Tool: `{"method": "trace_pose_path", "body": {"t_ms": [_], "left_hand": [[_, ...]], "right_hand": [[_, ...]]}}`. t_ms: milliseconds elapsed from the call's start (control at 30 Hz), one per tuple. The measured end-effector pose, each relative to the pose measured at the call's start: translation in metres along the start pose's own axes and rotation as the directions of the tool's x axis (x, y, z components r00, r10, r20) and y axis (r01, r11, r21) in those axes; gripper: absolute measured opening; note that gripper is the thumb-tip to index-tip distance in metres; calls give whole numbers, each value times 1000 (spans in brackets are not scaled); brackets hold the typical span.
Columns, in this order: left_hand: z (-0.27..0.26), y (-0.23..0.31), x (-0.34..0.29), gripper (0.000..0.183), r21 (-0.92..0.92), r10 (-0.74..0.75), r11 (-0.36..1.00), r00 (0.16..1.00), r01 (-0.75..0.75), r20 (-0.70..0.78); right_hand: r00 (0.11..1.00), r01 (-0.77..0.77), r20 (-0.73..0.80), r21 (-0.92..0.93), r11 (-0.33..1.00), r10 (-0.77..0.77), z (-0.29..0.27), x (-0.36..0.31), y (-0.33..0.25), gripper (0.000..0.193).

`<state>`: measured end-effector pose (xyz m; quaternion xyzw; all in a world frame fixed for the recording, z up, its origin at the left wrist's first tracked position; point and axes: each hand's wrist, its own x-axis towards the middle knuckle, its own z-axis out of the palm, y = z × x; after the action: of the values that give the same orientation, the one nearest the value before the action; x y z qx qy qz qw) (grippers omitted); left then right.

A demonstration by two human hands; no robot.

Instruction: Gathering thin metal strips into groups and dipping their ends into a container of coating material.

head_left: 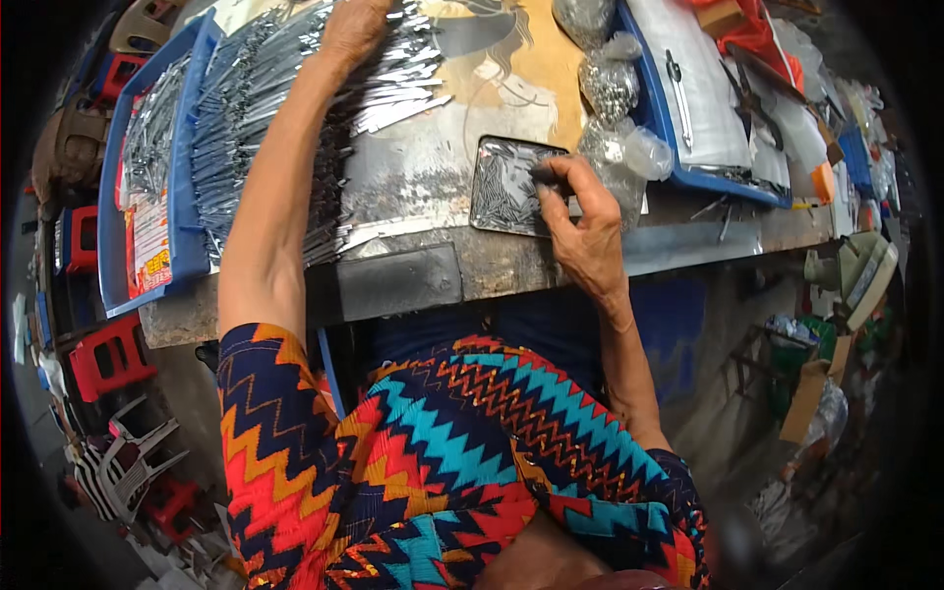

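Observation:
My right hand [588,226] is over the right side of a small dark-rimmed tray [476,187] with many short grey metal pins [506,202] in it. Its thumb and index finger curl together in a pinch, and the index fingertip looks dark. Whatever is between them is too small to make out. My left arm stretches across to the far side of the table, where my left hand [356,31] is beside a big heap of thin, shiny metal strips [265,108]. The picture's upper edge cuts off its fingers, so its grip is hidden.
A blue tray [182,147] with more metal pieces stands at the left. Clear bags of small parts [610,84] lie right of the small tray, beside another blue tray [733,185] with calipers [678,98] on white sheeting. The worn table edge [511,270] runs before me.

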<state>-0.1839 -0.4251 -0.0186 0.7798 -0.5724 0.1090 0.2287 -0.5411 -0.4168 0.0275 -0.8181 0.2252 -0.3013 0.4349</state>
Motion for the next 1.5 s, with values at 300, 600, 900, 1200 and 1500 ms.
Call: {"method": "trace_pose_path", "body": {"t_ms": [300, 600, 900, 1200, 1500], "left_hand": [[-12, -5, -14, 20, 22, 126, 992, 990, -128, 61], [-27, 10, -16, 25, -16, 23, 1000, 998, -22, 53], [-67, 125, -68, 17, -768, -157, 633, 987, 94, -9], [-63, 159, -157, 21, -960, -256, 51, 933, 274, 252], [-57, 170, -173, 22, -949, -293, 3, 908, 315, 300]], "right_hand": [[980, 201, 72, -351, 914, -187, 11, 5, 25, 15], [989, 137, 20, -488, 862, -147, 17, 17, 32, 10], [967, 253, 175, -634, 731, -183, 17, 23, 34, 12], [874, 474, 450, -706, 526, -183, 14, 37, 19, 16], [795, 562, 589, -623, 545, -146, 6, 51, 15, 17]]}}
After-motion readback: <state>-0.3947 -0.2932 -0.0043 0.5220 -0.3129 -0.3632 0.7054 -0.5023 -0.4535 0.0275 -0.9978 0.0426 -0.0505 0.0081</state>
